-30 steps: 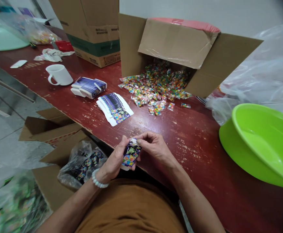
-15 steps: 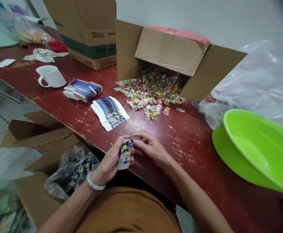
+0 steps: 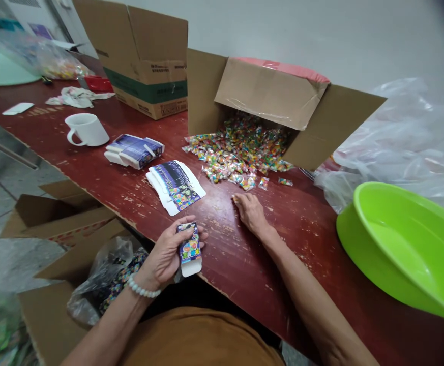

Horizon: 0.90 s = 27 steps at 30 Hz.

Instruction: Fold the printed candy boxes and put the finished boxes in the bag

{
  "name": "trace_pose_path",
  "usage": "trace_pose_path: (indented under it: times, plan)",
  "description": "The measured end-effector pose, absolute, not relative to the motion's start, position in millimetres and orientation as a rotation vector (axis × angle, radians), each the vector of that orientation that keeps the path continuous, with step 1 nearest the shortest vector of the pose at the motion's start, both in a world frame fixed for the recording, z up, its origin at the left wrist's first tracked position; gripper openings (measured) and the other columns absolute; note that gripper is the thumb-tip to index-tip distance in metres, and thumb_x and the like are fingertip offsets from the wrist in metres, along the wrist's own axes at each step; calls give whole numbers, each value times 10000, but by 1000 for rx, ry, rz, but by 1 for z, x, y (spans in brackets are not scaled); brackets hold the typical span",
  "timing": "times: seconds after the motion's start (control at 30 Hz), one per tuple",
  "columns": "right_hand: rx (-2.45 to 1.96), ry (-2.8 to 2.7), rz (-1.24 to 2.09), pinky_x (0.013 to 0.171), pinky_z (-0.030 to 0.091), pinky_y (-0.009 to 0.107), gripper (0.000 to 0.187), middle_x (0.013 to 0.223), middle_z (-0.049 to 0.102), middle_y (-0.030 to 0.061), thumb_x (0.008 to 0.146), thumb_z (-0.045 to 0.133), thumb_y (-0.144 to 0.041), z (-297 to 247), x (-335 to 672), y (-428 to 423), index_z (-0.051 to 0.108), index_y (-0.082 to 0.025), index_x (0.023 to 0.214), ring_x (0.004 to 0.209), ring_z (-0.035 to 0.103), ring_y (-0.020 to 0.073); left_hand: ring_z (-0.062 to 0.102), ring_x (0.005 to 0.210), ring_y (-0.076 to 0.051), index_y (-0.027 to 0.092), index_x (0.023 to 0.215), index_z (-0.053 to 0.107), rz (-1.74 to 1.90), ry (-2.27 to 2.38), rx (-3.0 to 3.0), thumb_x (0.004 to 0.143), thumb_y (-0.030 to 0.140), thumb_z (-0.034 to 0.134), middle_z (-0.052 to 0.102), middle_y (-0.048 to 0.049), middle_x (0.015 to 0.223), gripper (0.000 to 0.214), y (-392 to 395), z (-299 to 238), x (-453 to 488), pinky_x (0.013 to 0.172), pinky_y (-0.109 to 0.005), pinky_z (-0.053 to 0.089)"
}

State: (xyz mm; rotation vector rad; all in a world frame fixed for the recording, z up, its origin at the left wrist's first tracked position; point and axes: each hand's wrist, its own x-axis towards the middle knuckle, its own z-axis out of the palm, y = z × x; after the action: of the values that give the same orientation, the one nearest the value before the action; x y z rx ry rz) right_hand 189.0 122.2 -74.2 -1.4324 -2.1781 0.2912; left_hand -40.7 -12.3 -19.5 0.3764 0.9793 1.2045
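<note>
My left hand (image 3: 167, 250) is wrapped around a small printed candy box (image 3: 190, 248), thumb on its front. The box's white end flap hangs open toward me. My right hand (image 3: 250, 211) reaches over the table just in front of the wrapped candies (image 3: 240, 152). Its fingers are bent together low over the surface, and whatever lies at the fingertips is too small to make out. Left of the candies lies a fanned stack of flat printed boxes (image 3: 176, 185). Behind that stack rests another bundle of flattened boxes (image 3: 134, 151).
Candies spill from a tipped cardboard carton (image 3: 267, 94). A second carton (image 3: 147, 76) and a white mug (image 3: 87, 129) stand at the back left. A green basin (image 3: 378, 254) is on the right, by plastic bags (image 3: 393, 132). Below the table edge sits an open box (image 3: 54, 305) holding a bag of packets.
My right hand has left the small box and moved forward to the front of the candies. My left hand has shifted slightly left, tilting the box so its open flap faces me.
</note>
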Motion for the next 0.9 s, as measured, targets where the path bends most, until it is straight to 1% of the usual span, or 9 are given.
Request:
trace_pose_path:
  times: [0.07, 0.13, 0.23, 0.37, 0.47, 0.53, 0.63, 0.73, 0.9]
  plan:
    - [-1409, -2092, 332, 907, 491, 398, 287, 1118, 656, 146, 930, 524, -230, -75, 203, 112, 681, -198, 1167, 1007, 608, 271, 718, 745, -183, 167, 1104, 595, 1243, 1050, 459, 746, 197, 813, 746, -87, 987, 420, -11, -19, -41, 699, -326, 610]
    - [-1411, -1981, 368, 865, 504, 395, 247, 1058, 663, 140, 915, 532, -249, -75, 216, 100, 715, -195, 1071, 954, 626, 265, 687, 714, -147, 170, 1099, 632, 1305, 1160, 603, 735, 331, 837, 749, -77, 1023, 448, -9, -19, -43, 651, -259, 581]
    - [-1437, -1786, 440, 809, 515, 393, 241, 920, 699, 112, 914, 524, -302, -74, 230, 80, 735, -188, 936, 848, 642, 246, 654, 685, -133, 173, 1091, 667, 1319, 1346, 840, 730, 480, 815, 744, -35, 892, 497, -9, -22, -51, 603, -204, 534]
    - [-1435, -1574, 600, 695, 523, 340, 274, 859, 742, 71, 883, 598, -389, -64, 220, 54, 731, -167, 973, 717, 646, 195, 626, 628, -112, 175, 1030, 688, 1248, 1468, 1011, 733, 501, 805, 701, -1, 797, 456, -13, -24, -64, 556, -173, 511]
    - [-1314, -1303, 909, 629, 495, 292, 278, 780, 719, 28, 798, 717, -410, -45, 195, 37, 727, -170, 938, 635, 606, 149, 544, 453, -79, 167, 1016, 661, 1219, 1448, 939, 715, 482, 822, 657, 25, 684, 464, -17, -21, -69, 401, -160, 455]
    - [-1202, -1137, 1099, 587, 482, 269, 282, 732, 682, -1, 736, 775, -413, -31, 175, 27, 707, -178, 876, 602, 582, 129, 541, 402, -87, 161, 998, 625, 1181, 1367, 823, 680, 444, 854, 658, 24, 653, 483, -21, -18, -68, 350, -169, 445]
    - [-1120, -1021, 1220, 549, 476, 246, 302, 697, 639, -21, 691, 807, -414, -15, 150, 14, 666, -188, 834, 589, 572, 119, 687, 546, -166, 158, 934, 580, 1104, 1182, 644, 625, 341, 900, 725, -35, 774, 481, -27, -14, -63, 471, -258, 584]
    - [-1076, -1006, 1174, 568, 491, 249, 286, 725, 634, -17, 723, 783, -408, -10, 136, 5, 641, -195, 851, 615, 577, 121, 734, 650, -200, 161, 878, 553, 1037, 1031, 546, 623, 249, 901, 737, -44, 854, 441, -36, -16, -56, 598, -327, 633]
    - [-1132, -1190, 906, 650, 505, 284, 160, 773, 639, 3, 815, 701, -353, -18, 132, -3, 640, -212, 859, 681, 592, 144, 733, 724, -173, 155, 945, 599, 846, 800, 513, 599, 126, 883, 730, -48, 915, 448, -53, -24, -38, 723, -302, 616]
